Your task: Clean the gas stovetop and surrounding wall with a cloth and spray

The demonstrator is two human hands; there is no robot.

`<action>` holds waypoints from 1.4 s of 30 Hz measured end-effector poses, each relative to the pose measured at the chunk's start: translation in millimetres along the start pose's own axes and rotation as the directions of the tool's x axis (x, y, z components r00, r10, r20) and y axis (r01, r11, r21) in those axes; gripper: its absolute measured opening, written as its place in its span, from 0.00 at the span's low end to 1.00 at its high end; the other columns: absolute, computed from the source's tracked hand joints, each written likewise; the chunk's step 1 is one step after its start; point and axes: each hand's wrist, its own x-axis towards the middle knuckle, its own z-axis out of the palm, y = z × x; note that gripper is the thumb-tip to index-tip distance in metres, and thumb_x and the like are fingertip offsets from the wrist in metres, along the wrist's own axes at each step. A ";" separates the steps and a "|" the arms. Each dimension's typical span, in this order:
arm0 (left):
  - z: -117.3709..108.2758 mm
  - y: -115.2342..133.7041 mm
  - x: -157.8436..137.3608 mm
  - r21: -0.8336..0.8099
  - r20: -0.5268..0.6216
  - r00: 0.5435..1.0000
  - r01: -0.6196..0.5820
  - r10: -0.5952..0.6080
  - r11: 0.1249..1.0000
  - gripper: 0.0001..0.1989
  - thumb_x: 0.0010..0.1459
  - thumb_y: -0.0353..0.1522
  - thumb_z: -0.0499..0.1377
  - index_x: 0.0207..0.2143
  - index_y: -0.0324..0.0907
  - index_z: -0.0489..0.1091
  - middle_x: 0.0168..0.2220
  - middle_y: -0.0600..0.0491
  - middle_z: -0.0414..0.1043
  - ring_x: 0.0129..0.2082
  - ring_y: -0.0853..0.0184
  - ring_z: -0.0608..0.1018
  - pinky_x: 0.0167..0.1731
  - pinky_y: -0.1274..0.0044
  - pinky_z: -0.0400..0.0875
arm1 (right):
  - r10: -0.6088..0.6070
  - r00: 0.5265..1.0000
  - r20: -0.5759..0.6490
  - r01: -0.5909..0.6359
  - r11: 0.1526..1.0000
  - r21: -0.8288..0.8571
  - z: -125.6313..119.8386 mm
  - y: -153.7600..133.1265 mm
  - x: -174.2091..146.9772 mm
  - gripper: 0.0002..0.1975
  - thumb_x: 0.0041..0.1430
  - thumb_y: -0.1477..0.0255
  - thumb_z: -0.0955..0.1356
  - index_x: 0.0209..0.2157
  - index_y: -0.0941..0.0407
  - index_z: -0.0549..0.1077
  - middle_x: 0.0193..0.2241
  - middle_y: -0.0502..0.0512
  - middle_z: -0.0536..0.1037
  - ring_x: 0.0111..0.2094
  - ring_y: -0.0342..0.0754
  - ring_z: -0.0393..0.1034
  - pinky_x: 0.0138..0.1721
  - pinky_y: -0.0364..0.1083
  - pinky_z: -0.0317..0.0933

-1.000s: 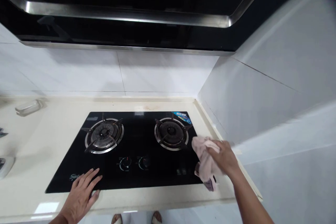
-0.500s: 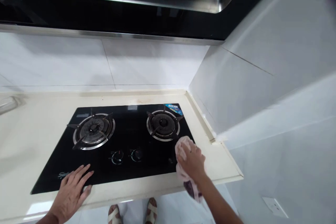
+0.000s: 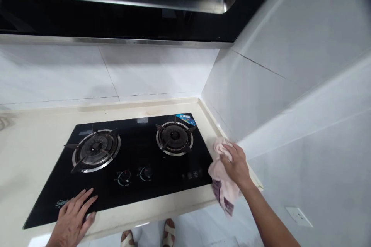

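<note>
My right hand (image 3: 236, 162) grips a pale pink cloth (image 3: 222, 175) with purple patches, pressing it on the counter just right of the gas stove (image 3: 171, 175). The cloth's lower end hangs over the counter's front edge. My left hand (image 3: 74, 216) lies with fingers apart on the stove's front left corner area, close to the printed brand name. The black glass stove carries a left burner (image 3: 97, 148) and a right burner (image 3: 174, 137), with two knobs between them toward the front. A blue sticker (image 3: 187, 119) is on its far right corner.
A cream countertop (image 3: 162, 206) surrounds the stove, with a raised lip along the walls. A dark range hood (image 3: 116, 19) hangs above. The grey wall (image 3: 261, 96) rises at the right, with a socket (image 3: 299, 216) low down. My sandalled feet show below.
My right hand has moved the cloth rightward, off the stove's right edge onto the counter. My left hand stays on the stove's front. The view has shifted slightly.
</note>
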 end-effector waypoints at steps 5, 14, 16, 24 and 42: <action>-6.3 8.3 5.7 -0.023 -0.016 1.000 0.001 -0.002 1.000 0.19 0.60 0.40 0.53 0.51 0.43 0.70 0.56 0.43 0.71 0.56 0.50 0.71 0.49 0.61 0.64 | 0.276 0.913 0.301 -0.183 0.936 -0.301 58.5 -18.3 53.2 0.22 0.66 0.60 0.61 0.59 0.45 0.68 0.65 0.55 0.57 0.63 0.67 0.50 0.58 0.68 0.49; -8.8 232.9 151.0 -0.413 0.039 0.952 -0.261 0.304 0.873 0.23 0.62 0.35 0.56 0.60 0.47 0.65 0.66 0.47 0.58 0.66 0.55 0.60 0.59 0.61 0.60 | 0.257 0.955 0.145 -0.204 0.930 -0.307 54.6 -28.0 -24.5 0.21 0.66 0.61 0.62 0.59 0.42 0.68 0.65 0.53 0.57 0.60 0.61 0.54 0.55 0.62 0.55; 1.8 264.5 179.1 -0.390 0.090 0.965 -0.195 0.248 0.900 0.22 0.63 0.37 0.55 0.59 0.48 0.66 0.67 0.48 0.57 0.65 0.54 0.61 0.59 0.60 0.60 | 0.176 0.969 0.173 -0.116 0.944 -0.308 40.9 -13.3 -51.8 0.20 0.67 0.63 0.61 0.58 0.42 0.69 0.65 0.52 0.57 0.59 0.59 0.56 0.54 0.59 0.56; 22.2 265.8 188.7 -0.327 0.050 0.965 -0.228 0.258 0.917 0.22 0.64 0.39 0.53 0.59 0.50 0.68 0.65 0.49 0.62 0.63 0.54 0.65 0.59 0.60 0.57 | 0.523 0.850 0.056 -0.447 0.774 -0.448 -28.8 83.0 -62.6 0.21 0.65 0.63 0.62 0.59 0.45 0.69 0.63 0.57 0.60 0.56 0.60 0.59 0.51 0.60 0.59; -2.4 220.3 125.6 -0.723 0.083 0.995 0.102 -0.060 0.684 0.21 0.70 0.35 0.44 0.62 0.45 0.61 0.65 0.46 0.59 0.65 0.61 0.62 0.62 0.63 0.61 | -0.335 0.838 0.432 0.263 0.940 0.219 83.4 -211.9 -167.8 0.29 0.56 0.64 0.69 0.58 0.58 0.67 0.54 0.66 0.67 0.53 0.64 0.58 0.54 0.63 0.54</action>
